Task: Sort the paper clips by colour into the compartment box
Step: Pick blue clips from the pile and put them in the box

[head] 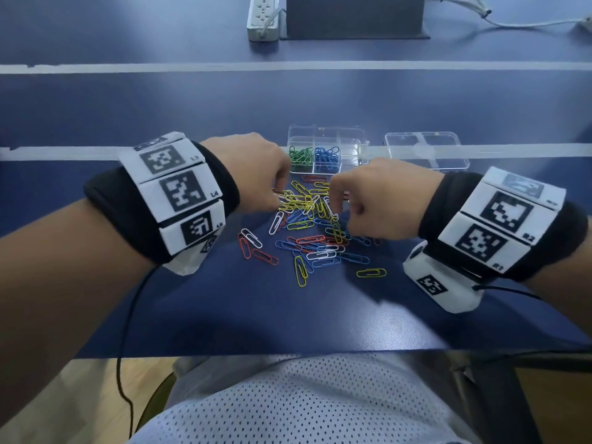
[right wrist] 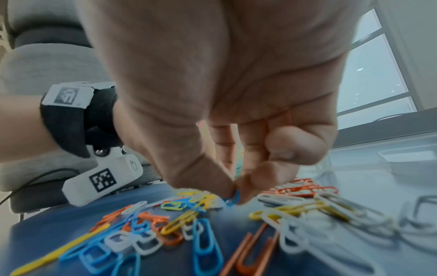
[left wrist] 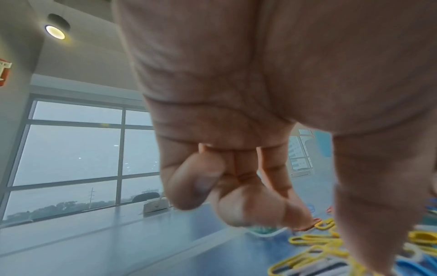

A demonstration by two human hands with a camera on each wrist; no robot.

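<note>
1. Dozens of loose paper clips (head: 315,225), yellow, blue, red and white, heaped on the blue table (head: 288,315) just in front of the compartment box (head: 326,149).
2. Green clips (head: 301,155) piled in the box's near-left compartment; blue clips (head: 326,154) in the compartment beside it to the right. Near-right compartment looks bare of clips, though glare makes that uncertain.
3. Box itself clear plastic, lid off, sitting on a white tape line (head: 64,152) that crosses the table.
4. Clear lid (head: 426,152) lying flat to the right of the box, apart from it.
5. Left hand (head: 253,168) down over the heap's left edge, in front of the box's left corner; fingers curled, fingertips (left wrist: 300,218) pinching a red clip (left wrist: 313,224) in the left wrist view, blurred there.
6. Right hand (head: 381,203) over the heap's right part, in front of the box; thumb and forefinger narrowed together on a blue clip (right wrist: 232,198), other fingers curled in.
7. Stray clips nearer the body than the heap: one yellow clip (head: 371,272) alone to the right, two red clips (head: 256,251) and a white one to the left.
8. Behind the box, far across the table: white power strip (head: 262,17) beside a dark block (head: 355,14), white cables (head: 512,20) to the right of that.
9. Black wristbands with printed marker tiles on both wrists.
</note>
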